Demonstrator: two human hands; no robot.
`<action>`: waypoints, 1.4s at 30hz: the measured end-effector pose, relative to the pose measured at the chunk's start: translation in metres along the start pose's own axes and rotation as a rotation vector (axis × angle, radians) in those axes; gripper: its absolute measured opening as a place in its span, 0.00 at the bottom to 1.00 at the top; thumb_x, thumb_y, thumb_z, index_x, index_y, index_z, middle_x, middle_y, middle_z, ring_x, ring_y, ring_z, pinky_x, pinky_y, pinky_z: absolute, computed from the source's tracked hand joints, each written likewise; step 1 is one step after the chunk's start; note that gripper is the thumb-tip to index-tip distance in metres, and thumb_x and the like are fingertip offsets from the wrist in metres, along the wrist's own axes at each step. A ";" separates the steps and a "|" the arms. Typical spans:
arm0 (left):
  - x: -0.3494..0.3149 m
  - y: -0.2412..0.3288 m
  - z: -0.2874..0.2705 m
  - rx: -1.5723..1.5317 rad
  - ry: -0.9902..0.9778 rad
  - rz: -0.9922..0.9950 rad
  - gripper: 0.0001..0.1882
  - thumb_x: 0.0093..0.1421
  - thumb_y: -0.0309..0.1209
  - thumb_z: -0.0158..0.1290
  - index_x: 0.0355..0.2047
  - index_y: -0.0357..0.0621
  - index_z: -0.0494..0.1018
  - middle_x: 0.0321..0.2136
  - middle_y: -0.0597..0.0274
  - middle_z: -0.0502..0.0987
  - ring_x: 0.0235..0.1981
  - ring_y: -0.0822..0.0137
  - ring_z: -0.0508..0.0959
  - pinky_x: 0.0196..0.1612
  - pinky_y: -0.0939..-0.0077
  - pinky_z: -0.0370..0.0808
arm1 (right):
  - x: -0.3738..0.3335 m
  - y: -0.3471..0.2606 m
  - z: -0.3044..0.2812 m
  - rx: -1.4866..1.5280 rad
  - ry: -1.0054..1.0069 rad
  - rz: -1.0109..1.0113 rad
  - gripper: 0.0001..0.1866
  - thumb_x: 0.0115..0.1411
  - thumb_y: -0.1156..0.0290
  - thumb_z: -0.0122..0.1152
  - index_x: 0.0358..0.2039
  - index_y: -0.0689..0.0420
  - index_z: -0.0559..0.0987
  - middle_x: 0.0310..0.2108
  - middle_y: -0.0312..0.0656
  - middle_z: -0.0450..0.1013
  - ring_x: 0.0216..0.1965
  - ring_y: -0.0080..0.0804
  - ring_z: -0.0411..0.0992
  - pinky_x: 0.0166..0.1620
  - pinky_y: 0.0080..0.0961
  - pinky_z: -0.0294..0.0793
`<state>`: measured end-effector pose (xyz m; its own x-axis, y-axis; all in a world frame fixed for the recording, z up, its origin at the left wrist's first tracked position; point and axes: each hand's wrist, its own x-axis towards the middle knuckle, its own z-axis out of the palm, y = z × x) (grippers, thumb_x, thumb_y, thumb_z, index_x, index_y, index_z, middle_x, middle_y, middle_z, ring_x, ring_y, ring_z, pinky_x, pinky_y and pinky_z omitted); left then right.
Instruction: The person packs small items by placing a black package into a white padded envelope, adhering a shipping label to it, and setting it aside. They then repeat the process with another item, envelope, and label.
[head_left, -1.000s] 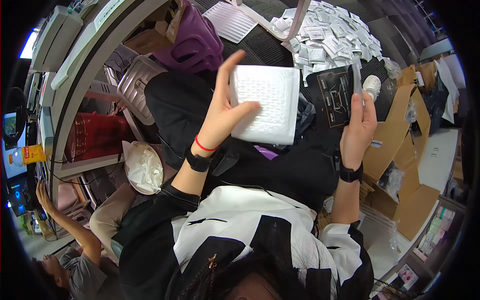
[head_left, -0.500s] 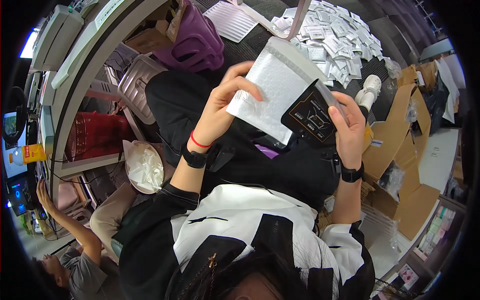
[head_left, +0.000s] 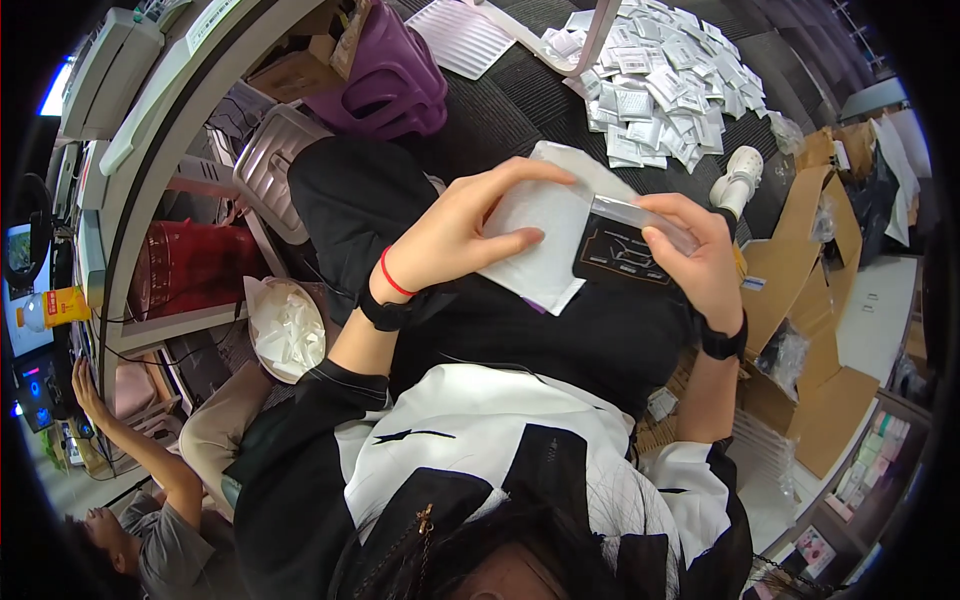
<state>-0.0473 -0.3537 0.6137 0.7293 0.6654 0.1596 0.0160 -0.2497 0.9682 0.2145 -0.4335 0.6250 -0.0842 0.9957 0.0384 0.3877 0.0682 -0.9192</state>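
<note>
Above my lap, my left hand (head_left: pixel 465 225) grips a white padded bubble mailer (head_left: pixel 545 230), thumb on its face and fingers over the upper edge. From the right, my right hand (head_left: pixel 700 255) pinches a flat black package (head_left: pixel 620 248) with orange line drawings and a clear plastic strip along its top. The package's left end meets the right side of the mailer. Whether that end lies inside the mailer or in front of it I cannot tell. Each wrist carries a black band, and a red cord circles the left one.
Many filled white mailers (head_left: pixel 665 90) lie heaped on the floor ahead. Purple stools (head_left: pixel 385 80) and a lidded grey bin (head_left: pixel 275 170) stand at left, beside a bowl of white scraps (head_left: pixel 288 330). Opened cardboard boxes (head_left: pixel 800 300) fill the right. Another person (head_left: pixel 165 520) sits at lower left.
The mailer has turned and tilted flatter, lower than before. My left hand has shifted toward its upper edge, and the black package has turned more level against the mailer's side.
</note>
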 end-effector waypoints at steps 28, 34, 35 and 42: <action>0.005 -0.009 0.035 0.456 -0.039 0.083 0.11 0.53 0.28 0.55 0.38 0.44 0.69 0.20 0.60 0.70 0.15 0.63 0.72 0.22 0.74 0.66 | 0.042 -0.037 -0.006 -0.408 -0.493 -0.366 0.08 0.51 0.81 0.52 0.33 0.60 0.77 0.29 0.47 0.74 0.32 0.46 0.73 0.37 0.36 0.72; 0.007 -0.006 0.036 0.469 -0.047 0.061 0.15 0.53 0.30 0.57 0.40 0.44 0.68 0.17 0.59 0.66 0.15 0.61 0.72 0.23 0.71 0.66 | 0.043 -0.040 -0.007 -0.499 -0.435 -0.424 0.08 0.50 0.82 0.51 0.31 0.61 0.75 0.29 0.48 0.74 0.34 0.48 0.73 0.38 0.38 0.71; 0.008 -0.003 0.035 0.469 -0.046 0.061 0.15 0.53 0.30 0.57 0.40 0.44 0.68 0.17 0.59 0.66 0.15 0.61 0.72 0.23 0.71 0.66 | 0.043 -0.039 -0.008 -0.499 -0.435 -0.425 0.08 0.50 0.82 0.51 0.31 0.61 0.75 0.29 0.48 0.74 0.34 0.48 0.73 0.38 0.38 0.71; 0.002 -0.020 0.043 0.440 -0.080 0.073 0.25 0.51 0.31 0.61 0.47 0.45 0.63 0.23 0.52 0.72 0.22 0.52 0.74 0.27 0.65 0.69 | 0.050 -0.033 -0.008 -0.333 -0.523 -0.352 0.09 0.48 0.85 0.49 0.32 0.63 0.71 0.30 0.51 0.73 0.36 0.51 0.73 0.39 0.37 0.71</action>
<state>-0.0165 -0.3775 0.5868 0.7898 0.5825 0.1921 0.2389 -0.5806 0.7783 0.2049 -0.3851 0.6606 -0.6529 0.7563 0.0414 0.5094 0.4789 -0.7150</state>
